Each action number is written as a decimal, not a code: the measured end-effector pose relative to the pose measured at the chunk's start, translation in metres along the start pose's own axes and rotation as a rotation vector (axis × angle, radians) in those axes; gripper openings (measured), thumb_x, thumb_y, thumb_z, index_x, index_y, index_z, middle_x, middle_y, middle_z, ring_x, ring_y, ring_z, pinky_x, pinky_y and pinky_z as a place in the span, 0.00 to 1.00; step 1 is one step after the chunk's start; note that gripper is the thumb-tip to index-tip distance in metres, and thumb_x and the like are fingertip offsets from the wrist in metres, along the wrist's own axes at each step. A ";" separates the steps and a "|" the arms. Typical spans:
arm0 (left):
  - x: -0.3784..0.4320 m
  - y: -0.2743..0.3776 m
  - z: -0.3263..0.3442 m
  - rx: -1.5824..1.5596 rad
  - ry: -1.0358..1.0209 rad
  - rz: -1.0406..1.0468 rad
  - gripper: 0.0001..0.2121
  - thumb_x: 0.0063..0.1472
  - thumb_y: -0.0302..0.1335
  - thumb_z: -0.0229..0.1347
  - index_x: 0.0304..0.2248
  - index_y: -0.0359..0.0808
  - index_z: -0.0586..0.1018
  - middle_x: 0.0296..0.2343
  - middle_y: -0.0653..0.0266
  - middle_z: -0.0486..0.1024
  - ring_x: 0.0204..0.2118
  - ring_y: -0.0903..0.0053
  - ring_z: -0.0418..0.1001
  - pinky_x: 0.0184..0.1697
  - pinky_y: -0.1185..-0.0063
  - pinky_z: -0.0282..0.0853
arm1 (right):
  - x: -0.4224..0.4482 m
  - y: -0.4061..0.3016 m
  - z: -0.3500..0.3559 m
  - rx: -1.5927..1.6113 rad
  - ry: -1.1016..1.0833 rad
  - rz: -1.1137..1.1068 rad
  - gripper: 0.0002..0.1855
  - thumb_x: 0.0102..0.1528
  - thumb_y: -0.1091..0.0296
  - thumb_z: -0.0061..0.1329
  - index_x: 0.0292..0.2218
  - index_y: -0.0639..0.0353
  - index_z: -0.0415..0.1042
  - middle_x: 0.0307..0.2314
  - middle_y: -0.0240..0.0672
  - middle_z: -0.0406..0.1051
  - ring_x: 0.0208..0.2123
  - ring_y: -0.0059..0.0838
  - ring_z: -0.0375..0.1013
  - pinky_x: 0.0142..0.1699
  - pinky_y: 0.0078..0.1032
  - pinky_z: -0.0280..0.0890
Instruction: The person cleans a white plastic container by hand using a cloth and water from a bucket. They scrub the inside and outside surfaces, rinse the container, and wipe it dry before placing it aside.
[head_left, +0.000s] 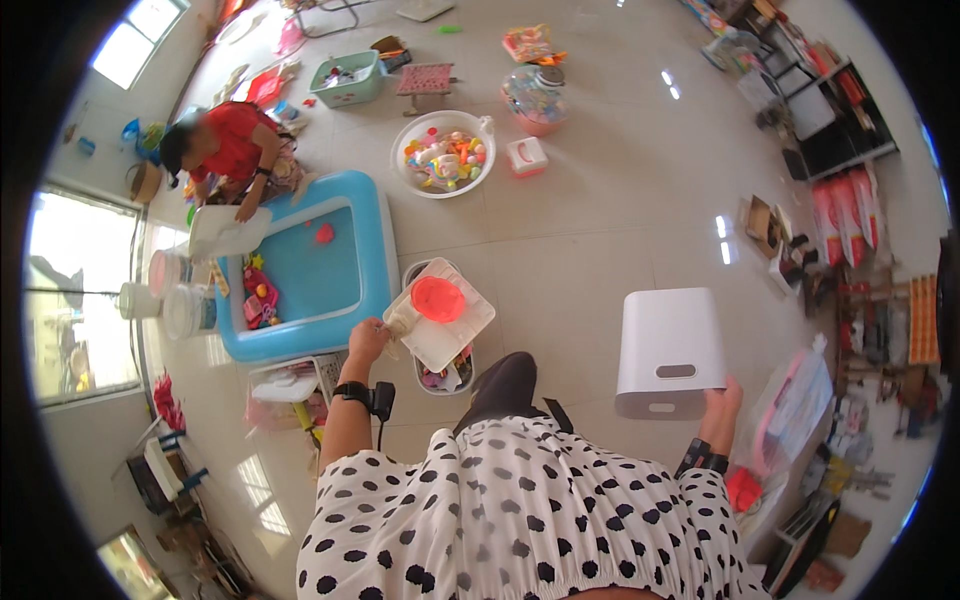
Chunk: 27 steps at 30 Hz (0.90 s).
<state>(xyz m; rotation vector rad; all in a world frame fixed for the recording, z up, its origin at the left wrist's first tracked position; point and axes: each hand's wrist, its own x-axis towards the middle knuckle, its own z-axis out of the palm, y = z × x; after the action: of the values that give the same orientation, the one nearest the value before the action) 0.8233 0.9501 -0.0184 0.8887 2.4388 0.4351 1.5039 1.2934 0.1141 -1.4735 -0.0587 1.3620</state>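
Observation:
My right hand (723, 405) grips the lower right edge of a white plastic bin (670, 337), which has oval hand slots and hangs at my right. My left hand (367, 340) pinches a crumpled beige cloth (400, 328) by the left corner of a white plastic lid or tray (457, 330). On that tray lies a round red plastic bowl or basket (438, 299). The tray rests across an oval tub (444, 386) of mixed small items, covering most of it.
A blue inflatable pool (382, 247) with toys lies ahead left. Beyond it, a person in red (236, 139) handles a white lid (229, 231). Farther off are a white basin (397, 169) of toys, a large jar (536, 97) and a green tub (352, 86). Shelves (840, 120) line the right.

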 end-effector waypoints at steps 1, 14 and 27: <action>-0.002 -0.005 -0.003 -0.140 -0.027 -0.097 0.12 0.51 0.33 0.57 0.31 0.33 0.79 0.19 0.55 0.76 0.24 0.63 0.75 0.29 0.69 0.69 | 0.005 0.005 0.029 0.002 0.006 0.015 0.16 0.56 0.72 0.36 0.42 0.72 0.69 0.41 0.48 0.70 0.45 0.43 0.69 0.52 0.39 0.65; 0.009 -0.033 0.031 0.005 -0.195 -0.454 0.14 0.47 0.41 0.59 0.23 0.37 0.82 0.22 0.54 0.78 0.29 0.61 0.77 0.35 0.67 0.72 | 0.126 -0.012 0.242 0.179 -0.079 0.075 0.21 0.58 0.70 0.27 0.45 0.75 0.64 0.45 0.52 0.66 0.49 0.45 0.66 0.56 0.40 0.61; 0.220 0.078 -0.088 -0.669 0.109 -0.291 0.10 0.55 0.27 0.56 0.38 0.36 0.77 0.23 0.66 0.76 0.25 0.79 0.73 0.29 0.78 0.69 | 0.175 0.045 0.488 0.021 -0.243 0.102 0.21 0.58 0.67 0.28 0.46 0.74 0.63 0.45 0.51 0.66 0.47 0.49 0.67 0.54 0.43 0.63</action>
<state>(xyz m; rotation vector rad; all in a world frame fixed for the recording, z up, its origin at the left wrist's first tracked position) 0.6688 1.1439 0.0123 0.2266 2.2217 1.1162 1.1794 1.6985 0.0766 -1.3025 -0.1252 1.6150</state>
